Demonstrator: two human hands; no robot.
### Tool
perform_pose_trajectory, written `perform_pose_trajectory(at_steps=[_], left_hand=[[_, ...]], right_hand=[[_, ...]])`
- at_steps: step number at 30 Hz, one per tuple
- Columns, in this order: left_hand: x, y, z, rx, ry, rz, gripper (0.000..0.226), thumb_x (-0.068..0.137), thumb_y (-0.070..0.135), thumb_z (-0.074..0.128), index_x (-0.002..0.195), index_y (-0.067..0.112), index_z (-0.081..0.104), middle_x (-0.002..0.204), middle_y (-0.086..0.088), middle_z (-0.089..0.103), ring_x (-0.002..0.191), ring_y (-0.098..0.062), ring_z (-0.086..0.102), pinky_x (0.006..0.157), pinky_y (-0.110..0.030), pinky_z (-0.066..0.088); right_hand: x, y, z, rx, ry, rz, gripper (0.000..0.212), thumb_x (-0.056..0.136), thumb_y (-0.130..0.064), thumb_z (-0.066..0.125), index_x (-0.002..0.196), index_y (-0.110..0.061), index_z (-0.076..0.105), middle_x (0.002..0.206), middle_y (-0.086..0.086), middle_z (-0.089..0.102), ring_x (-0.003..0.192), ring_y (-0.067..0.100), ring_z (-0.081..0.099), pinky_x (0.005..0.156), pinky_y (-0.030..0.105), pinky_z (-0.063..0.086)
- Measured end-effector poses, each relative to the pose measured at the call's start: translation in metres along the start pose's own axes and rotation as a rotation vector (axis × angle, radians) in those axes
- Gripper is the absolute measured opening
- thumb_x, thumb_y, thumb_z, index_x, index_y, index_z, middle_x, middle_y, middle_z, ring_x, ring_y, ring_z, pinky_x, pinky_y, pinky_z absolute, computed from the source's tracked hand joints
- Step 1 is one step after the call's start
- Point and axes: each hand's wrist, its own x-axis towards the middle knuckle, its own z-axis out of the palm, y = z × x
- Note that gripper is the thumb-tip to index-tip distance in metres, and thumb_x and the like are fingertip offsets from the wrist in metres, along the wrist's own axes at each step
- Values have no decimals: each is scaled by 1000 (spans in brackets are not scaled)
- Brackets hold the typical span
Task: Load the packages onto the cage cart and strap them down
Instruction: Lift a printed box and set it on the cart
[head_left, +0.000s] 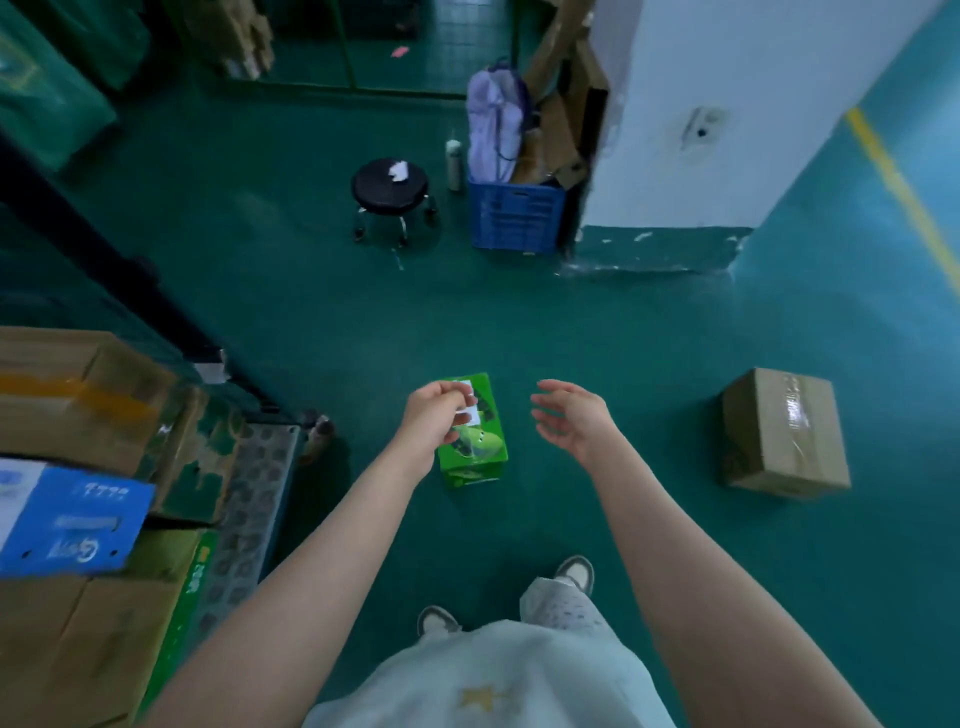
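A small green package with a white label is straight ahead of me, low over the green floor. My left hand overlaps its left edge with fingers curled by the label; whether it grips the package is unclear. To the right of the package, my right hand hovers with its fingers spread and nothing in it. A taped brown carton sits on the floor at the right. The cage cart is at the left, its metal base plate showing, with brown cartons and a blue box stacked on it.
A black stool and a blue crate full of cardboard and a bag stand ahead beside a white pillar. A dark frame bar runs diagonally above the cart. A yellow floor line runs at the far right.
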Motion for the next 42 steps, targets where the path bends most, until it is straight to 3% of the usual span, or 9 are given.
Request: perform_pose_trajectory(at_steps=[11,18,20,27,32,38,42], left_hand=[[-23,1,182,164,-208,14,26,90,3,41,80,23,56,82,9,63,69,-7,55,64,-24,41],[-43,-8,309,227,-316,-20,26,91,3,43,82,22,57,84,9,64,72,-7,57,67,-24,43],[-45,-9,337,256,-339,-35,26,91,3,43,83,22,57,85,9,65,73,-7,57,67,-24,44],[-36,-12,411,337,-363,-77,26,91,1,41,81,21,56,83,8,63,71,-8,56,67,-25,42],[-17,-2,485,367,-391,-109,27,91,2,41,81,21,56,84,8,63,72,-9,56,67,-25,42],[11,23,573,389,-387,-128,28,91,2,40,81,21,57,84,8,63,72,-9,56,68,-25,43],[32,30,626,426,-383,-133,28,92,3,40,81,22,57,85,8,64,72,-8,56,68,-24,43]], right_hand=[[-1,-28,-182,157,182,-33,24,95,-3,45,86,-17,61,88,2,63,76,16,60,83,33,48],[-5,-42,-316,244,343,-19,24,95,-1,46,86,-16,62,84,2,63,72,15,59,73,29,50],[-5,-43,-345,274,370,-4,22,95,-1,46,90,-14,62,84,2,63,72,15,59,76,31,49],[14,-50,-420,364,447,41,20,95,1,46,101,-11,61,81,2,62,69,14,57,71,29,49],[49,-82,-478,381,475,69,22,95,2,45,91,-12,61,82,3,61,68,15,57,64,26,50],[92,-115,-538,345,464,124,19,95,1,45,98,-9,61,87,5,62,72,16,58,80,32,50],[128,-132,-582,320,461,150,19,95,0,46,95,-11,62,88,4,63,76,16,60,73,29,51]])
